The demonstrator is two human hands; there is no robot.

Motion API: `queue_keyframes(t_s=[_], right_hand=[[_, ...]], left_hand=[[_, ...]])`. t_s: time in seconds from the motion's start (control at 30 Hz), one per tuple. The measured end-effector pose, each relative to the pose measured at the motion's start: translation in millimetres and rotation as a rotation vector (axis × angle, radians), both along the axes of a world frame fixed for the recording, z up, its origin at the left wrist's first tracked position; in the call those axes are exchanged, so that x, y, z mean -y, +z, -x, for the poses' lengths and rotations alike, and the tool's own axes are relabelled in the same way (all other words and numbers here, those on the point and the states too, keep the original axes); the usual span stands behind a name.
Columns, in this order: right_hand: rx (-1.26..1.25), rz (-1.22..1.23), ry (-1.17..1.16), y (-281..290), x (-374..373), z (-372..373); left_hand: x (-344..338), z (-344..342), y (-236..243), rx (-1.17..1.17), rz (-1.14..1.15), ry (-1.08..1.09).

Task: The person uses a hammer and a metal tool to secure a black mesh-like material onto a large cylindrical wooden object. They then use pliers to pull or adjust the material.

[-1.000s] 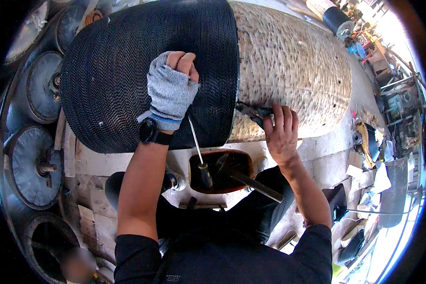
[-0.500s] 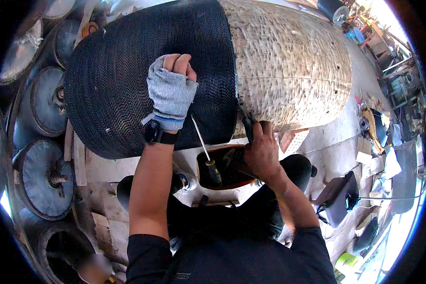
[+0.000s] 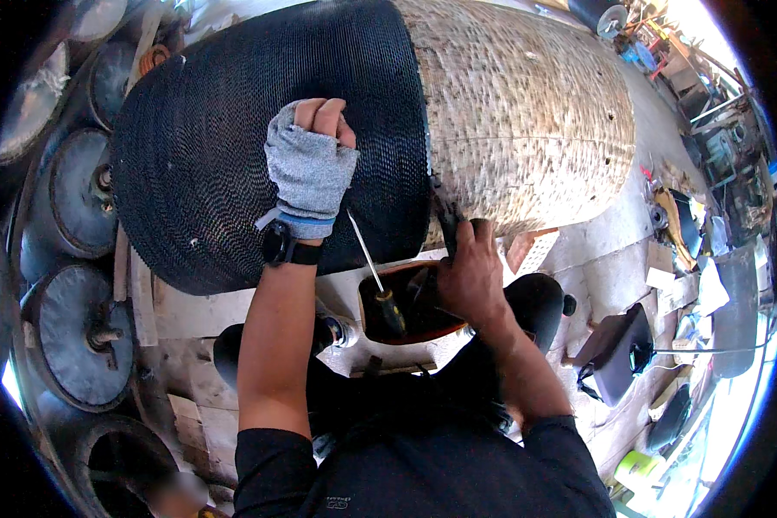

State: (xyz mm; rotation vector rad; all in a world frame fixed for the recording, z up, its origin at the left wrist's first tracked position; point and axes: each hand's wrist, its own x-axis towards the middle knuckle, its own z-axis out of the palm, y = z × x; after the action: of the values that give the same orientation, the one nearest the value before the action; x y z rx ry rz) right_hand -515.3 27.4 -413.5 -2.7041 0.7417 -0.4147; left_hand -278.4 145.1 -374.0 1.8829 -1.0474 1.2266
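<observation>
A large roller lies across in front of me. Its left part is wrapped in a black, finely ribbed covering (image 3: 224,155); the right part is a bare, pitted tan surface (image 3: 527,112). My left hand (image 3: 311,164), in a grey fingerless glove, lies on the black covering with fingers curled; whatever they grip is hidden. My right hand (image 3: 475,274) is bare and closed around a dark tool that looks like pliers (image 3: 446,226). The tool's tip meets the covering's right edge. Below, a screwdriver (image 3: 390,312) with a black and yellow handle leans in an open box (image 3: 449,331).
Several grey drums with end shafts (image 3: 82,337) line the left side. At the right stand a dark boxy case (image 3: 613,354) with a cable and a lime-green container (image 3: 637,470). Assorted clutter lies along the right wall. My knees flank the box.
The whole view has shifted slightly. My right hand and its tool stay at the covering's edge, with the hand a little further left in the picture. The left hand keeps its place on the covering.
</observation>
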Motion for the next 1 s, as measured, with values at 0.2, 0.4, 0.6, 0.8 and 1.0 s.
queue_keyframes(t_s=[0.2, 0.4, 0.6, 0.8, 1.0], right_hand=[[0.219, -0.508, 0.070, -5, -24, -1], [0.099, -0.242, 0.193, -2, 15, 13], [0.051, -0.120, 0.314, 31, 43, 16], [0.050, -0.276, 0.447, 18, 46, 15], [0.096, -0.080, 0.461, 16, 51, 12]], left_hand=[[-2, -3, -1, -0.005, 0.011, -0.014], [0, -4, -1, 0.018, 0.027, 0.002], [0, -5, -3, -0.001, 0.031, -0.009], [-2, -4, -3, -0.006, -0.004, 0.011], [-2, -4, -2, 0.009, 0.006, -0.005]])
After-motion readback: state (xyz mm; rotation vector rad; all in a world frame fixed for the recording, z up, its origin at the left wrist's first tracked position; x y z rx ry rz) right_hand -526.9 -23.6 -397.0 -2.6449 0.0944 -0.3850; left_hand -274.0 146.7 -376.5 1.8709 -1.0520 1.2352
